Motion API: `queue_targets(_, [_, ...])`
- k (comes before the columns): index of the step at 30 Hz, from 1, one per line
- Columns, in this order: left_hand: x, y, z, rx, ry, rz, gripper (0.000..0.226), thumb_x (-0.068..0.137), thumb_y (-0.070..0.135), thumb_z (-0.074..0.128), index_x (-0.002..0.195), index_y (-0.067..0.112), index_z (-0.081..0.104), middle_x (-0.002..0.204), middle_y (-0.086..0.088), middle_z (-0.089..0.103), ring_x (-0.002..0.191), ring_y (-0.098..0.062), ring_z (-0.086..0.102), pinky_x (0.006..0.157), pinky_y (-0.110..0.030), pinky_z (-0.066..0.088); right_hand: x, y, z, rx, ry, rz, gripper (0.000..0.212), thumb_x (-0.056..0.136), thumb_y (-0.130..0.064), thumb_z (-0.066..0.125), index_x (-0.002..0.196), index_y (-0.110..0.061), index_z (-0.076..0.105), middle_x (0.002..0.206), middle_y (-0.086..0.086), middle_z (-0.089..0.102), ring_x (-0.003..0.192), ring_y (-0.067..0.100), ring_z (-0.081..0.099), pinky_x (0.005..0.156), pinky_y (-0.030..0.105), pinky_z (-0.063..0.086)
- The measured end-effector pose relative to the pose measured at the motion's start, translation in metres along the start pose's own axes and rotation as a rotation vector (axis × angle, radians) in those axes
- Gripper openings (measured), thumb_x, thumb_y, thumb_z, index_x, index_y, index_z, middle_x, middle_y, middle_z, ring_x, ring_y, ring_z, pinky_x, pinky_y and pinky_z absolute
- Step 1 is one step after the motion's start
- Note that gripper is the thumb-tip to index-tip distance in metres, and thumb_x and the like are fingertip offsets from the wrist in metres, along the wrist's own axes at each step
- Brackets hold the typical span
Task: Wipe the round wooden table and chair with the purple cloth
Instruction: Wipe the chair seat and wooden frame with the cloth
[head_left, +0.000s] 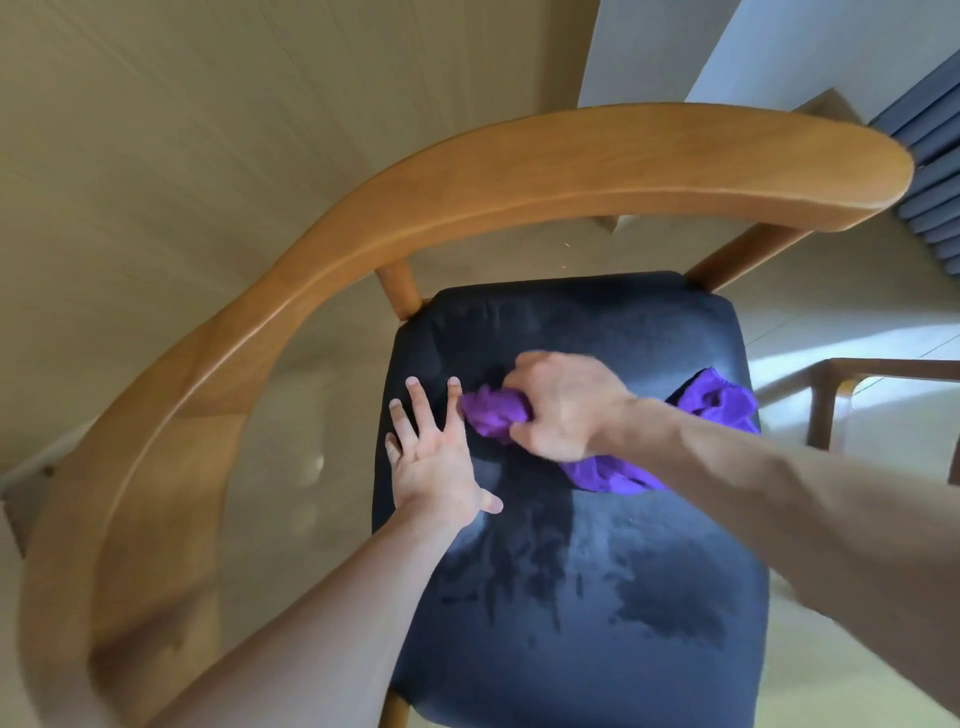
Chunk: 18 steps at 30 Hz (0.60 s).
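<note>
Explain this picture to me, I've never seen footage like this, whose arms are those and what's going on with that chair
There is no machine here. The picture comes from a wide-angle camera worn on a person's head, looking down, so the two bare arms reaching in from the bottom are the wearer's own, and the lens bends straight lines. Below them is a chair with a curved wooden back rail and a dark padded seat. The right hand grips a bunched purple cloth against the seat; the rest of the cloth trails out behind the wrist. The left hand rests flat on the seat, fingers spread, beside the cloth. Darker patches nearer the camera look like damp marks. A second piece of wooden furniture shows at the right edge.
</note>
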<state>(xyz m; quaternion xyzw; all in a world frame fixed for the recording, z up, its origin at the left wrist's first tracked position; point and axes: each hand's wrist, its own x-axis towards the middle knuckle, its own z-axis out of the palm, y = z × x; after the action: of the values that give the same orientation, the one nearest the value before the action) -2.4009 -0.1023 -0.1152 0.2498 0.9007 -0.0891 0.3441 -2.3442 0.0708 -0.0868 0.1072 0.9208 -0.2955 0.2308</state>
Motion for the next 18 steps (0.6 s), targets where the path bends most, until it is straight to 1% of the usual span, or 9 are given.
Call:
queue_targets(2, [0.001, 0.0, 0.0, -0.01, -0.004, -0.002, 0.163, 0.052, 0.06, 0.095, 0.153, 0.033, -0.03, 0.162, -0.015, -0.034, 0.155, -0.042, -0.015, 0.126, -0.052, 0.013, 0.005, 0.014, -0.022, 0.066, 0.183, 0.103, 0.03, 0.069, -0.049, 0.049, 0.086, -0.027, 0.06, 0.092, -0.004, 0.049, 0.091, 0.029, 0.061, 0.066, 0.032, 0.043])
queue_targets(5, [0.0, 0.002, -0.001, 0.001, 0.0, -0.011, 0.164, 0.052, 0.06, 0.095, 0.153, 0.034, -0.03, 0.163, -0.015, -0.032, 0.155, -0.043, -0.013, 0.125, -0.053, 0.014, 0.015, 0.03, -0.051, 0.088, 0.529, 0.344, 0.043, 0.077, -0.043, 0.059, 0.111, -0.016, 0.061, 0.113, 0.009, 0.05, 0.104, 0.034, 0.055, 0.074, 0.036, 0.043])
queue_targets(7, [0.0, 0.001, -0.002, 0.004, 0.002, -0.014, 0.163, 0.052, 0.06, 0.095, 0.154, 0.033, -0.03, 0.163, -0.015, -0.032, 0.155, -0.043, -0.014, 0.126, -0.052, 0.014, 0.015, 0.029, -0.056, 0.003, 0.56, 0.459, 0.055, 0.084, -0.041, 0.063, 0.13, -0.012, 0.053, 0.128, 0.017, 0.045, 0.117, 0.039, 0.047, 0.083, 0.044, 0.045])
queue_targets(9, [-0.001, 0.001, -0.002, 0.005, 0.003, -0.014, 0.163, 0.053, 0.06, 0.095, 0.154, 0.033, -0.03, 0.163, -0.015, -0.032, 0.155, -0.042, -0.014, 0.126, -0.052, 0.014, 0.012, 0.02, -0.047, -0.139, 0.4, 0.372, 0.058, 0.09, -0.046, 0.057, 0.137, -0.013, 0.049, 0.132, 0.017, 0.044, 0.12, 0.039, 0.043, 0.094, 0.046, 0.046])
queue_targets(11, [-0.001, 0.001, -0.002, 0.003, 0.002, -0.011, 0.163, 0.053, 0.059, 0.095, 0.154, 0.033, -0.029, 0.163, -0.015, -0.032, 0.155, -0.042, -0.013, 0.126, -0.052, 0.014, 0.007, 0.011, -0.034, -0.095, 0.304, 0.177, 0.039, 0.095, -0.049, 0.048, 0.113, -0.019, 0.067, 0.118, 0.007, 0.054, 0.108, 0.034, 0.053, 0.084, 0.041, 0.049])
queue_targets(13, [-0.001, 0.0, -0.002, 0.003, 0.003, -0.009, 0.162, 0.052, 0.059, 0.095, 0.154, 0.033, -0.028, 0.163, -0.015, -0.031, 0.155, -0.042, -0.013, 0.125, -0.052, 0.014, 0.007, 0.004, -0.034, 0.076, 0.432, 0.073, 0.037, 0.093, -0.045, 0.042, 0.077, -0.022, 0.065, 0.089, -0.002, 0.056, 0.085, 0.03, 0.059, 0.066, 0.034, 0.043])
queue_targets(14, [-0.001, 0.0, -0.002, 0.004, 0.001, -0.009, 0.162, 0.052, 0.059, 0.095, 0.155, 0.033, -0.028, 0.163, -0.015, -0.032, 0.155, -0.042, -0.013, 0.125, -0.052, 0.014, 0.011, 0.005, -0.036, 0.123, 0.548, 0.057, 0.034, 0.09, -0.043, 0.042, 0.075, -0.022, 0.064, 0.085, -0.003, 0.055, 0.081, 0.029, 0.059, 0.064, 0.033, 0.041])
queue_targets(16, [0.0, 0.0, -0.002, 0.007, -0.002, -0.012, 0.162, 0.053, 0.059, 0.095, 0.155, 0.033, -0.028, 0.163, -0.015, -0.032, 0.155, -0.042, -0.013, 0.125, -0.052, 0.014, 0.023, 0.011, -0.038, 0.112, 0.686, 0.085, 0.038, 0.086, -0.042, 0.046, 0.106, -0.02, 0.069, 0.106, 0.005, 0.06, 0.096, 0.033, 0.057, 0.079, 0.04, 0.047])
queue_targets(18, [0.001, 0.001, -0.002, 0.006, -0.004, -0.016, 0.163, 0.053, 0.059, 0.095, 0.154, 0.034, -0.03, 0.163, -0.015, -0.032, 0.155, -0.042, -0.014, 0.125, -0.052, 0.014, 0.031, 0.019, -0.029, 0.058, 0.529, 0.218, 0.062, 0.088, -0.051, 0.05, 0.145, -0.026, 0.048, 0.148, 0.011, 0.044, 0.129, 0.038, 0.043, 0.108, 0.051, 0.037])
